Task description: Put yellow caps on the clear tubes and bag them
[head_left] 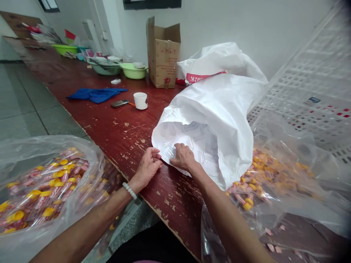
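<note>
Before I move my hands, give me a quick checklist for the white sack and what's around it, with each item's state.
1. Sack mouth open toward you: ok, with clear tubes visible inside.
2. Right hand at the tubes: ok, it is inside the sack's mouth.
3. Right hand's grip on a tube: cannot tell, the hand hides it.
4. Left hand touching the sack's rim: cannot tell, it is right at the edge.
5. Cup clear of both hands: ok, upright farther along the table.
6. Box closed: not ok, its flaps stand up.
</note>
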The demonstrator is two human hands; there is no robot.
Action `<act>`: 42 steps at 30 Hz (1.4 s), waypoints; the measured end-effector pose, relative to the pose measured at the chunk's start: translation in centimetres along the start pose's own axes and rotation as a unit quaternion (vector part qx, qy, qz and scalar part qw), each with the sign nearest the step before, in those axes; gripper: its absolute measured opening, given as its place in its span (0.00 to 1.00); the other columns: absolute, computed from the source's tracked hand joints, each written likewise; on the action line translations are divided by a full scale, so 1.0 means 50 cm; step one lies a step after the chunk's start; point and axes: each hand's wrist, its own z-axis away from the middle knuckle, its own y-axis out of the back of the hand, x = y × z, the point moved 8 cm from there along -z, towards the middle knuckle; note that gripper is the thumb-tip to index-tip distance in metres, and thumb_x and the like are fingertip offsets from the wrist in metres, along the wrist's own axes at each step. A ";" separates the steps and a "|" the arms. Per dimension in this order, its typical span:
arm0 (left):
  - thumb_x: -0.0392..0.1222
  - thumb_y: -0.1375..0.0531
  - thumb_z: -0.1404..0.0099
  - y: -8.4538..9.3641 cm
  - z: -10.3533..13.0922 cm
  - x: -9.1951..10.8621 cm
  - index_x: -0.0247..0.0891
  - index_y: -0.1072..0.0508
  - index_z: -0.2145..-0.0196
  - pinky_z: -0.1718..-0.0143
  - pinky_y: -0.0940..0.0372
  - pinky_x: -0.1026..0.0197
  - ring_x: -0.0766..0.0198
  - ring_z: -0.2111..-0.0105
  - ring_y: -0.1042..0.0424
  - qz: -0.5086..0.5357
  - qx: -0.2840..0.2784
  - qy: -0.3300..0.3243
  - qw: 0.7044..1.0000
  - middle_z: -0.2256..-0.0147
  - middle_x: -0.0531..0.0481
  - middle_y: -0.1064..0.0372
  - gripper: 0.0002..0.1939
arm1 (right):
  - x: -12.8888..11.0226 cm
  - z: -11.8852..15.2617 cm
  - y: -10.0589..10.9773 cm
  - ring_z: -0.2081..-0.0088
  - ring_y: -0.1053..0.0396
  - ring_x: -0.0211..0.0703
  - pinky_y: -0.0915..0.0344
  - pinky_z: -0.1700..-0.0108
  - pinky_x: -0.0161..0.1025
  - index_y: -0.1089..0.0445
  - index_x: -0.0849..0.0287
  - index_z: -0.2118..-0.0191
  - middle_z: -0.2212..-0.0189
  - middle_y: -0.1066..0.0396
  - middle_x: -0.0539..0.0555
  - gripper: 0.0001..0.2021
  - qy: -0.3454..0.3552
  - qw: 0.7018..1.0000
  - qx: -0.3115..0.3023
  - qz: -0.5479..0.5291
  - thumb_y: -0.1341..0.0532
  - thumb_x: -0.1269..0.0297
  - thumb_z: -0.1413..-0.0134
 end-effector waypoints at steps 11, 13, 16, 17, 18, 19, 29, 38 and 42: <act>0.26 0.50 0.45 -0.171 -0.130 0.057 0.36 0.33 0.52 0.52 0.40 0.60 0.59 0.54 0.34 -0.481 -0.320 -0.231 0.783 0.55 0.45 0.30 0.23 | 0.048 0.023 -0.009 0.50 0.42 0.51 0.39 0.49 0.47 0.41 0.63 0.48 0.52 0.45 0.62 0.30 0.036 0.987 0.091 -0.125 0.36 0.63 0.60; 0.27 0.48 0.46 -0.193 -0.152 0.047 0.37 0.31 0.53 0.57 0.39 0.63 0.60 0.58 0.31 -0.498 -0.369 -0.217 0.754 0.60 0.46 0.28 0.23 | 0.065 0.030 -0.007 0.50 0.43 0.53 0.40 0.50 0.50 0.41 0.63 0.49 0.53 0.45 0.62 0.30 0.025 0.984 0.119 -0.134 0.35 0.60 0.59; 0.26 0.45 0.52 -0.214 -0.168 0.040 0.38 0.27 0.57 0.68 0.39 0.66 0.63 0.69 0.31 -0.515 -0.409 -0.197 0.727 0.67 0.49 0.27 0.24 | 0.097 0.048 0.011 0.50 0.43 0.52 0.41 0.48 0.50 0.41 0.64 0.48 0.53 0.43 0.63 0.25 0.007 0.971 0.166 -0.173 0.40 0.59 0.52; 0.25 0.44 0.54 -0.218 -0.169 0.038 0.37 0.26 0.58 0.71 0.40 0.66 0.63 0.72 0.32 -0.522 -0.415 -0.191 0.720 0.69 0.49 0.27 0.24 | 0.112 0.057 0.020 0.51 0.41 0.51 0.41 0.48 0.49 0.40 0.64 0.49 0.54 0.42 0.63 0.22 -0.007 0.964 0.182 -0.194 0.44 0.59 0.48; 0.25 0.44 0.56 -0.220 -0.170 0.037 0.37 0.26 0.59 0.73 0.41 0.65 0.63 0.74 0.33 -0.528 -0.416 -0.187 0.717 0.71 0.49 0.28 0.25 | 0.127 0.067 0.028 0.53 0.40 0.49 0.41 0.49 0.48 0.39 0.64 0.49 0.55 0.40 0.62 0.20 -0.022 0.957 0.195 -0.215 0.48 0.60 0.46; 0.24 0.44 0.58 -0.221 -0.169 0.037 0.36 0.26 0.60 0.73 0.42 0.65 0.64 0.75 0.34 -0.532 -0.413 -0.185 0.716 0.71 0.49 0.29 0.25 | 0.140 0.078 0.035 0.55 0.39 0.48 0.40 0.50 0.47 0.38 0.64 0.50 0.58 0.38 0.61 0.18 -0.034 0.951 0.203 -0.231 0.50 0.61 0.44; 0.29 0.48 0.50 -0.180 -0.155 0.076 0.36 0.30 0.58 0.63 0.41 0.61 0.59 0.64 0.34 -0.514 -0.326 -0.214 0.764 0.63 0.45 0.31 0.21 | 0.272 0.130 0.077 0.65 0.33 0.45 0.37 0.61 0.41 0.36 0.61 0.55 0.67 0.31 0.55 0.20 -0.183 0.919 0.221 -0.269 0.52 0.54 0.46; 0.33 0.45 0.48 -0.198 -0.119 0.046 0.39 0.27 0.63 0.63 0.41 0.60 0.57 0.66 0.33 -0.512 -0.359 -0.263 0.735 0.67 0.46 0.32 0.14 | 0.217 -0.033 0.074 0.55 0.32 0.54 0.38 0.57 0.44 0.34 0.62 0.53 0.57 0.30 0.63 0.19 -0.212 0.965 0.126 -0.091 0.47 0.56 0.45; 0.32 0.45 0.47 -0.189 -0.119 0.046 0.42 0.26 0.59 0.63 0.40 0.61 0.58 0.63 0.32 -0.501 -0.360 -0.251 0.746 0.62 0.45 0.35 0.18 | 0.185 -0.076 0.045 0.55 0.30 0.54 0.37 0.58 0.44 0.34 0.62 0.53 0.57 0.29 0.63 0.19 -0.210 0.975 0.068 -0.035 0.42 0.57 0.50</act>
